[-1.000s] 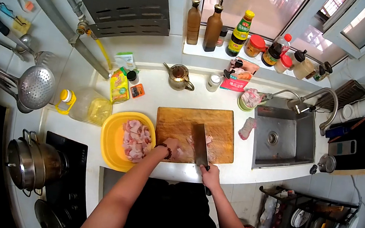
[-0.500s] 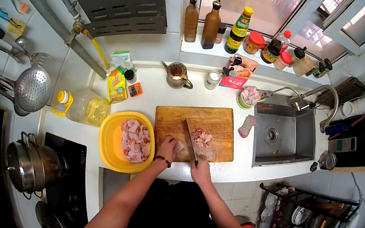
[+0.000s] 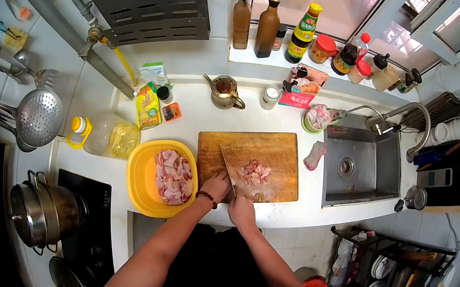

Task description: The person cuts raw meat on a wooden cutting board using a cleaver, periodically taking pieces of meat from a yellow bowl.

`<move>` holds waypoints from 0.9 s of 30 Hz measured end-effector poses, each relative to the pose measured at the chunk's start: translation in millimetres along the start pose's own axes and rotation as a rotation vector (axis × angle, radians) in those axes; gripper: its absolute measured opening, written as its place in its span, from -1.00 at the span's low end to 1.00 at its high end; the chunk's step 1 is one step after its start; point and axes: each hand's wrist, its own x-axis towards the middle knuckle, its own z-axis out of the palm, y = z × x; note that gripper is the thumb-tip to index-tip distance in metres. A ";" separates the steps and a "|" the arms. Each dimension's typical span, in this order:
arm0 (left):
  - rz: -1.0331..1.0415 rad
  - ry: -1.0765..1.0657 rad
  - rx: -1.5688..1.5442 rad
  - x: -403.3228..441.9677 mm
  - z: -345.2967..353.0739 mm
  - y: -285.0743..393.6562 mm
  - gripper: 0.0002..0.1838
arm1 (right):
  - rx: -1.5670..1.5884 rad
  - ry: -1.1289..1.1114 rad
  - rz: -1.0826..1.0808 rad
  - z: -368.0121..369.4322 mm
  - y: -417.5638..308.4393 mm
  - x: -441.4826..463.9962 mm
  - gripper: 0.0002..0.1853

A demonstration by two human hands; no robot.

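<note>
A kitchen cleaver (image 3: 229,169) is in my right hand (image 3: 242,210), closed round its handle near the front edge of the wooden cutting board (image 3: 289,153). The blade points away and to the left across the board. My left hand (image 3: 216,186), with a beaded bracelet at the wrist, rests on the board just left of the blade. Its fingers are curled over a piece of raw meat, now mostly hidden. To the right of the blade lies a pile of chopped raw meat (image 3: 254,172). A yellow basin (image 3: 136,185) left of the board holds larger raw meat pieces (image 3: 173,178).
An oil jug (image 3: 116,135) and a metal teapot (image 3: 224,92) stand behind the basin and board. The sink (image 3: 356,192) is to the right, with a crumpled wrapper (image 3: 314,156) beside it. A hob with a steamer pot (image 3: 39,209) is at the left.
The cleaver and my right hand have moved left, up close to my left hand. The meat piece by my left fingers is now largely covered. The view has shifted slightly.
</note>
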 end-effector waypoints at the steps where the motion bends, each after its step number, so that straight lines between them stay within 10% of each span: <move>1: 0.004 -0.005 0.001 0.1 1.4 -1.6 -0.73 | -0.004 0.016 0.001 -1.9 -1.8 -2.5 -0.67; 27: -0.048 0.002 -0.221 9.3 23.7 -25.1 -0.69 | 0.009 0.016 -0.030 13.3 21.6 -7.0 -0.52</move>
